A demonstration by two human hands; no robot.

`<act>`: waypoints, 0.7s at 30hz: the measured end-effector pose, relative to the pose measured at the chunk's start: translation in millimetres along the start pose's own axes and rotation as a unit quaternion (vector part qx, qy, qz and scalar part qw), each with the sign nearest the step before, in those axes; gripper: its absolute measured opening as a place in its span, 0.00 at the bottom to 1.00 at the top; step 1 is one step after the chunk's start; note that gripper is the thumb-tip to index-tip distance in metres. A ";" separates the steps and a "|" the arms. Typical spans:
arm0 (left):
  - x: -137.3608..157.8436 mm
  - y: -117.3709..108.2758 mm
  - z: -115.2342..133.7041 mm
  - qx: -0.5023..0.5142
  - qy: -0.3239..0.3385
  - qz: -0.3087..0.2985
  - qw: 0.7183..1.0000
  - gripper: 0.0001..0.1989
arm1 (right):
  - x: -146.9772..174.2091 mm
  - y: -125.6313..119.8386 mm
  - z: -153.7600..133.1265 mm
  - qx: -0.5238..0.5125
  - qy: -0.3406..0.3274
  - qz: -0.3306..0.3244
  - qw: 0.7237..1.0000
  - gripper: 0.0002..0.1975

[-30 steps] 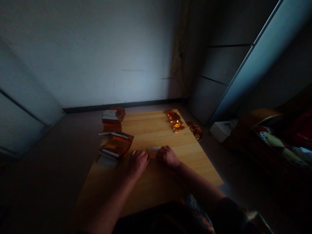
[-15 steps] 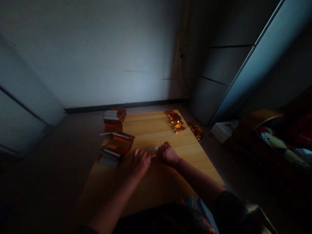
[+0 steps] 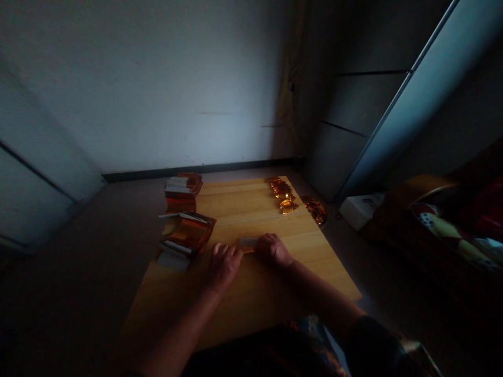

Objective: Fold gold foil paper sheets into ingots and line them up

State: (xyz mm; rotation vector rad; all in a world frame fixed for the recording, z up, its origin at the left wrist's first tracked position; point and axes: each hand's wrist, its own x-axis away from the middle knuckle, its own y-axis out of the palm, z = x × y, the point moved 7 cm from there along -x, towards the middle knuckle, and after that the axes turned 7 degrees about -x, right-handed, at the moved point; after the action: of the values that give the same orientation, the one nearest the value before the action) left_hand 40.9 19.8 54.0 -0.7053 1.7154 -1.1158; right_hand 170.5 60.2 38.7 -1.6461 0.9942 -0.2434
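A small sheet of orange-gold foil paper (image 3: 247, 243), pale on its upper face, spans the gap between my hands just above the wooden table or against it. Its left end is pinched in the closed fingers of my left hand (image 3: 226, 263). My right hand (image 3: 274, 251) is curled over the other end and hides it. To the left lie stacks of flat orange foil sheets (image 3: 190, 234) with whitish strips. Shiny folded gold foil pieces (image 3: 286, 201) form a row near the table's right edge.
The light wooden table (image 3: 243, 207) stands before a pale wall (image 3: 176, 104). Past its right edge, a round container holds more gold foil pieces (image 3: 314, 210). A white box (image 3: 357, 210) sits on the floor at right, beside a wooden chair (image 3: 424, 186) with patterned cloth.
My right hand has come down slightly and turned flatter over its end of the foil paper. My left hand has shifted a little left. More of the sheet's orange edge shows.
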 end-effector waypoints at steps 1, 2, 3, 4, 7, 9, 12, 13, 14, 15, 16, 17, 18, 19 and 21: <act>0.8 0.0 0.5 0.001 0.000 -0.002 1.000 0.11 | 0.5 0.6 1.9 -0.013 0.003 0.007 1.000 0.06; 1.6 0.1 1.4 -0.002 -0.001 -0.005 1.000 0.10 | 0.9 1.2 3.4 -0.025 0.004 0.012 1.000 0.05; 2.5 0.3 2.8 -0.009 -0.003 -0.010 1.000 0.10 | 1.1 1.7 4.5 -0.035 0.005 0.016 0.999 0.05; 3.6 0.6 4.7 -0.018 -0.004 -0.017 1.000 0.10 | 1.1 1.9 5.4 -0.042 0.006 0.020 0.999 0.05; 7.4 2.6 10.1 -0.051 -0.008 -0.043 0.998 0.12 | 0.2 2.1 7.8 -0.053 0.007 0.024 0.998 0.05; 9.9 4.8 12.5 -0.061 -0.009 -0.065 0.996 0.15 | -1.1 3.0 9.7 -0.058 0.007 0.019 0.998 0.04; 12.8 7.8 12.6 -0.060 -0.014 -0.094 0.994 0.17 | -4.1 5.5 14.2 -0.064 0.007 0.011 0.998 0.04; 13.5 8.4 12.1 -0.056 -0.016 -0.102 0.993 0.18 | -5.5 6.4 16.0 -0.066 0.008 0.009 0.998 0.04; 14.0 8.8 11.3 -0.050 -0.020 -0.108 0.993 0.18 | -6.9 7.5 17.6 -0.070 0.006 0.006 0.998 0.04; 14.3 9.0 10.7 -0.042 -0.023 -0.113 0.992 0.19 | -8.6 8.6 19.2 -0.074 0.004 0.004 0.997 0.04; 14.5 9.0 10.2 -0.032 -0.025 -0.117 0.992 0.19 | -10.3 9.5 20.6 -0.077 0.003 0.001 0.997 0.04; 14.6 8.7 10.0 -0.023 -0.026 -0.120 0.992 0.20 | -12.2 10.3 21.9 -0.081 0.001 -0.003 0.997 0.04; 14.6 8.2 10.0 -0.016 -0.025 -0.124 0.992 0.21 | -14.1 11.1 23.0 -0.083 0.000 -0.008 0.997 0.04; 14.5 7.6 10.2 -0.013 -0.024 -0.128 0.991 0.21 | -16.1 11.6 24.1 -0.083 0.000 -0.013 0.996 0.05; 13.9 5.9 11.1 -0.017 -0.018 -0.137 0.990 0.21 | -20.1 12.3 26.6 -0.080 0.011 -0.025 0.996 0.05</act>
State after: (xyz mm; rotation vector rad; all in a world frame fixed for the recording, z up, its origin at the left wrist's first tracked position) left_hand 45.8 6.6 41.5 -1.0001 1.6440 -1.2527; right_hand 168.8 93.1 25.6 -1.8193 1.0105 -0.2205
